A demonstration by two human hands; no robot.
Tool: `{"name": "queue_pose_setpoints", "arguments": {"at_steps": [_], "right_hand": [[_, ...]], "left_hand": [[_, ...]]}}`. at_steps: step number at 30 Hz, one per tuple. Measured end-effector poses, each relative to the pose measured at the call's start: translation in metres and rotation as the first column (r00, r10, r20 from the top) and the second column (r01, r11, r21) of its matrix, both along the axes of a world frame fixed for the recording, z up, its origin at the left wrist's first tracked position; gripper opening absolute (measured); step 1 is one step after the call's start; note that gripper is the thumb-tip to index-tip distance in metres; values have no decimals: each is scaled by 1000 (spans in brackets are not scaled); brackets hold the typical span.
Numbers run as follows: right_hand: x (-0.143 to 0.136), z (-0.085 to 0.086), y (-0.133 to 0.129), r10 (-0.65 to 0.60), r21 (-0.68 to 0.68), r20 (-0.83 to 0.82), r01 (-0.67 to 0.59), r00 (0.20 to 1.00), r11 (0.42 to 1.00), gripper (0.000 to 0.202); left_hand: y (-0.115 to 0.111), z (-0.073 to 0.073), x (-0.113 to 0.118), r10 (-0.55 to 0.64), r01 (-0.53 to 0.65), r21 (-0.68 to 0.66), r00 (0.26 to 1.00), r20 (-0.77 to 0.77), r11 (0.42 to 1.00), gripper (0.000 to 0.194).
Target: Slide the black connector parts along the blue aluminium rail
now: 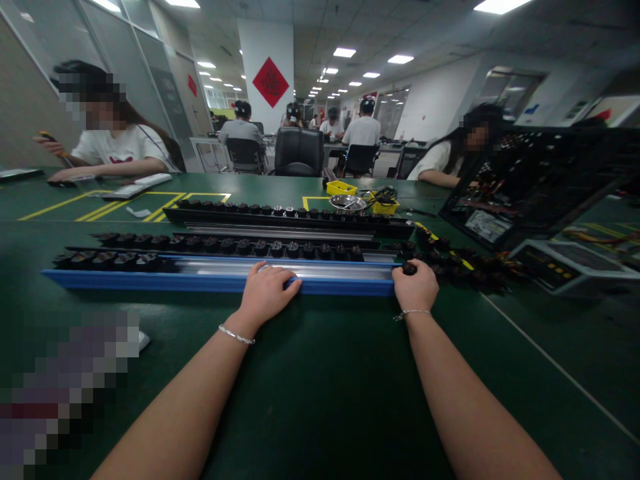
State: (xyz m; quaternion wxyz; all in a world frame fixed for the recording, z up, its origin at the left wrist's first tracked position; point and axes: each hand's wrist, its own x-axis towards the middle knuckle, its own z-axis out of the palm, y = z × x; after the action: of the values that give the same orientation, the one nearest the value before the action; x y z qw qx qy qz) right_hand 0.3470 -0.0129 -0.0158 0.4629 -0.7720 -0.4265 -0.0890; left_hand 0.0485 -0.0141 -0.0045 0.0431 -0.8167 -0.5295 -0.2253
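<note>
A long blue rail point(200, 284) with a shiny metal channel lies across the green table in front of me. Several black round socket-like pieces point(120, 260) sit in its left part. My left hand point(269, 288) grips the rail near its middle, fingers over the top edge and thumb along the near side. At the rail's right end, my right hand point(416, 285) pinches a small black round piece point(409, 268). Its underside is hidden, so I cannot tell whether it touches the channel.
Behind the blue rail lie black rails point(295, 220) with rows of similar pieces. More black pieces point(467, 263) are heaped at right, beside a grey box point(575, 265) and a black computer case point(530, 187). Farther back are a metal bowl point(347, 202) and yellow trays point(341, 189). Co-workers sit opposite.
</note>
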Motion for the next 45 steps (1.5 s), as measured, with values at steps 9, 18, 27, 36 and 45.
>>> {"name": "queue_pose_setpoints", "arguments": {"at_steps": [9,18,27,36,45], "right_hand": [[5,-2,2,-9,9,-18,10,1000,1000,32],[8,-1,2,-29,10,-37,29,999,1000,32],[13,-4,4,-50,6,-53,51,997,999,34],[27,-1,5,-104,-32,-122,101,987,994,35],[76,-20,9,-136,54,-92,141,986,989,31]], "left_hand": [[0,1,0,-3,3,0,1000,-14,1000,37],[0,0,0,-3,3,-2,1000,-11,1000,37],[0,0,0,-2,2,-7,1000,-2,1000,35],[0,1,-1,0,0,3,1000,-27,1000,36],[-1,2,0,0,0,6,1000,-28,1000,36]]}}
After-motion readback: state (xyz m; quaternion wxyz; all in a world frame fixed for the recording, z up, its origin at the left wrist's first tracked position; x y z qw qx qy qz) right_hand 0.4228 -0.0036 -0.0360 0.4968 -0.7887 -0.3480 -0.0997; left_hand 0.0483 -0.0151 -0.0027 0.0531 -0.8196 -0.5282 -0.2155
